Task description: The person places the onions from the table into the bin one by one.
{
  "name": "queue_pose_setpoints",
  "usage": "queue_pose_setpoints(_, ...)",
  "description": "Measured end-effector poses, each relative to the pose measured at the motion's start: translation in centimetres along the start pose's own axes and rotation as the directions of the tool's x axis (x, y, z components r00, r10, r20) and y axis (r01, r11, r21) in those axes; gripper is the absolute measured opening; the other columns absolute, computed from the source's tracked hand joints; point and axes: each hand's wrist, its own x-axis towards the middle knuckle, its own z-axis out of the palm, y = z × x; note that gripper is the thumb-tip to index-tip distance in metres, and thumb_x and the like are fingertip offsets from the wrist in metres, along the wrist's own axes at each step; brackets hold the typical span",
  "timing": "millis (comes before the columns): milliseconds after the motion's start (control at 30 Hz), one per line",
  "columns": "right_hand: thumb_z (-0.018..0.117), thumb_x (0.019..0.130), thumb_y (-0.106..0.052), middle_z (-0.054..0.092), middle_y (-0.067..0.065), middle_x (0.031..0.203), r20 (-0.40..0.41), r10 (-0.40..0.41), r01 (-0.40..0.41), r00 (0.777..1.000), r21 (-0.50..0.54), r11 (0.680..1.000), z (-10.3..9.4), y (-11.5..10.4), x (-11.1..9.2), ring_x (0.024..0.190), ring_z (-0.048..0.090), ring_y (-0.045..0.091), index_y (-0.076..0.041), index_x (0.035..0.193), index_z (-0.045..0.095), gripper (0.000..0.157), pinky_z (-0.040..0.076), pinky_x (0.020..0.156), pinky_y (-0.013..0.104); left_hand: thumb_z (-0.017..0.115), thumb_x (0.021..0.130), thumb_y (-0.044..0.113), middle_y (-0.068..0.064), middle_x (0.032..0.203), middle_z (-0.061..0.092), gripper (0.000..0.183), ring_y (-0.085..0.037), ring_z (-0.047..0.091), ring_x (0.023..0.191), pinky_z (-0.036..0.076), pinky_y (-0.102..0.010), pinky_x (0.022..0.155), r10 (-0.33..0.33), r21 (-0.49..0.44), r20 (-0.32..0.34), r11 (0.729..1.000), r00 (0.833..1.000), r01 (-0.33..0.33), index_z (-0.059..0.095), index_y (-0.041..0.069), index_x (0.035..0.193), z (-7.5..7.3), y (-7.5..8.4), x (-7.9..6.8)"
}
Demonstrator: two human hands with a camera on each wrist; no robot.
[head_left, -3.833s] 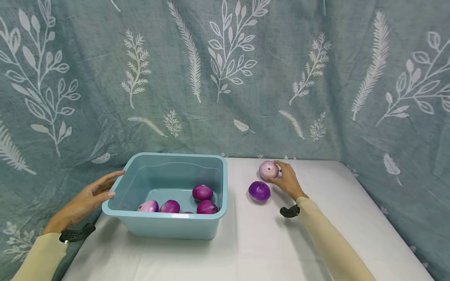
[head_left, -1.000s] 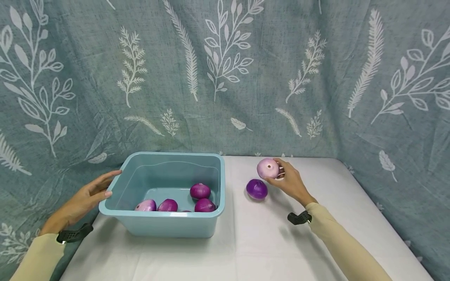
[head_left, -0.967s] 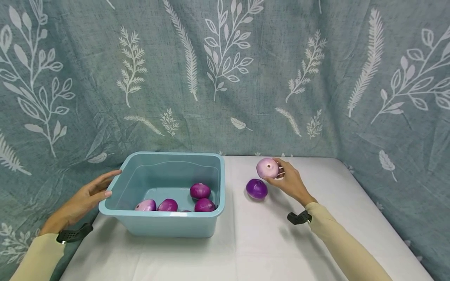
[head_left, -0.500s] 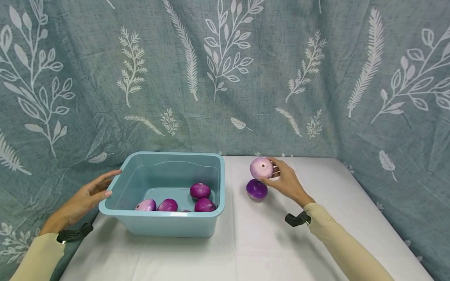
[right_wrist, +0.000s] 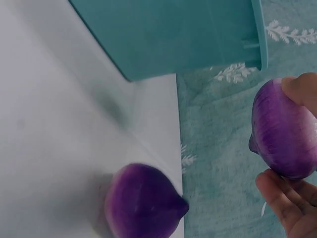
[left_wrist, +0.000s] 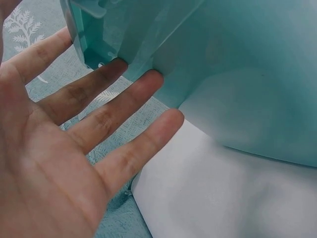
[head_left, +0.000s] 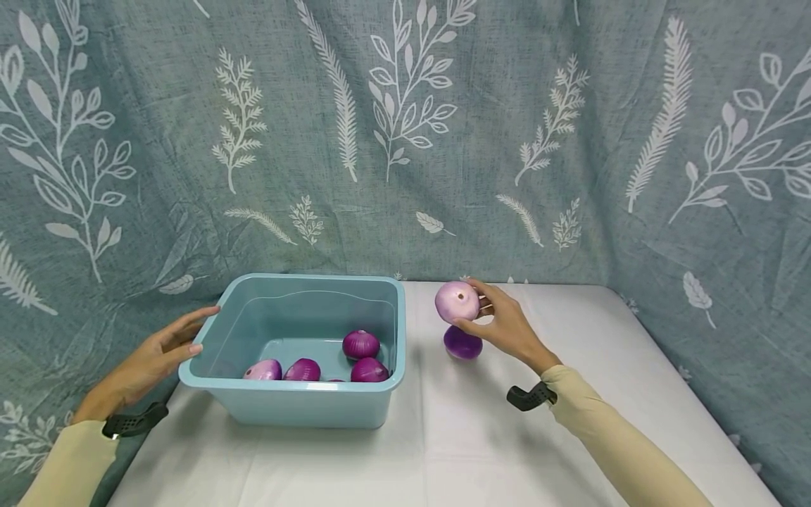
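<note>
My right hand (head_left: 503, 327) holds a pale purple onion (head_left: 457, 302) between thumb and fingers, raised over the white table. A darker purple onion (head_left: 463, 343) rests on the table just below and partly behind it; the right wrist view shows this onion's (right_wrist: 143, 203) pointed tip. On the other side, my left hand (head_left: 148, 359) touches the left end of a light blue plastic bin (head_left: 291, 405), and its fingers (left_wrist: 141, 148) lie fairly straight along the outer wall in the left wrist view. Inside the bin are several onions (head_left: 361, 345), some partly hidden by the front wall.
White cloth covers the table (head_left: 443, 451). A blue-green curtain (head_left: 405, 232) with white leaf prints hangs behind the bin and along the right side.
My right hand has lifted the pale onion from the table and carried it left and slightly up, now overlapping the darker onion in the head view. My left hand stays at the bin.
</note>
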Motion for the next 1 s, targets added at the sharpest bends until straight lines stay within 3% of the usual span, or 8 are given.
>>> queue_pose_setpoints(567, 0.089, 0.083, -0.037, 0.063, 0.006, 0.131, 0.030, -0.068, 0.065, 0.997, 0.089, 0.994, 0.6, -4.2, 0.8, 0.100, 0.070, 0.019, -0.013, 0.150, 0.053, 0.080, 0.060, 0.089, 0.040, 0.047, 0.111, 0.011, -0.005, 0.171, 0.011, 0.063, -0.025, 0.014, 0.153, 0.011, -0.085, 0.106, -0.003, -0.001, -0.008, 1.000, 1.000, 0.003, 0.020, 0.026, 0.167, 0.1, 0.2, -0.1)
queue_pose_setpoints(1000, 0.088, 0.082, -0.040, 0.063, 0.000, 0.129, 0.064, -0.104, 0.093, 0.993, 0.154, 0.984, 1.5, -6.8, 1.4, 0.099, 0.069, 0.012, -0.015, 0.150, 0.053, 0.080, 0.059, 0.088, 0.030, 0.047, 0.111, 0.012, -0.002, 0.172, 0.009, 0.064, -0.036, 0.005, 0.155, 0.008, -0.086, 0.105, -0.007, -0.009, 0.000, 1.000, 1.000, 0.007, 0.019, 0.025, 0.167, 0.0, 0.0, -0.1)
